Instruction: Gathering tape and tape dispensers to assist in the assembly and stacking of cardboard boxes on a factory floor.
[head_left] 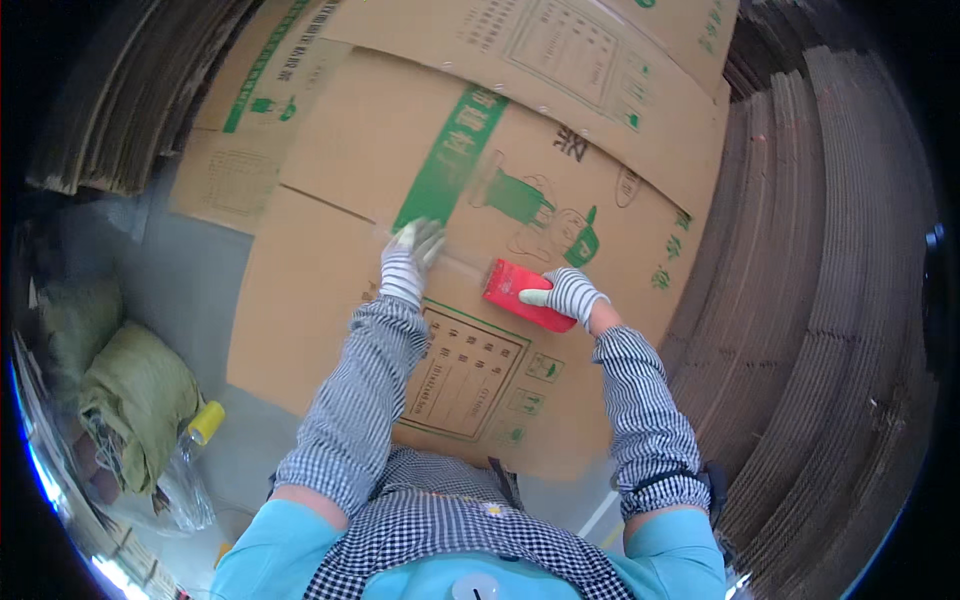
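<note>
A large flattened cardboard box (pixel 310 290) with green and black printing lies in front of me. My right hand (pixel 572 297), in a striped glove, is closed round a red tape dispenser (pixel 520 293) resting on the cardboard. From its left end a faint clear strip runs toward my left hand (pixel 410 262). That hand, also gloved, lies on the cardboard beside the box's slit and a broad green printed band, its fingers stretched out and slightly blurred. Whether it touches the strip I cannot make out.
Tall stacks of flat cardboard stand on the right (pixel 790 250) and at the far left (pixel 125 100). More printed sheets (pixel 590 70) overlap at the far side. On the grey floor at left are a green sack (pixel 140 390), a yellow roll (pixel 206 423) and clear plastic (pixel 185 495).
</note>
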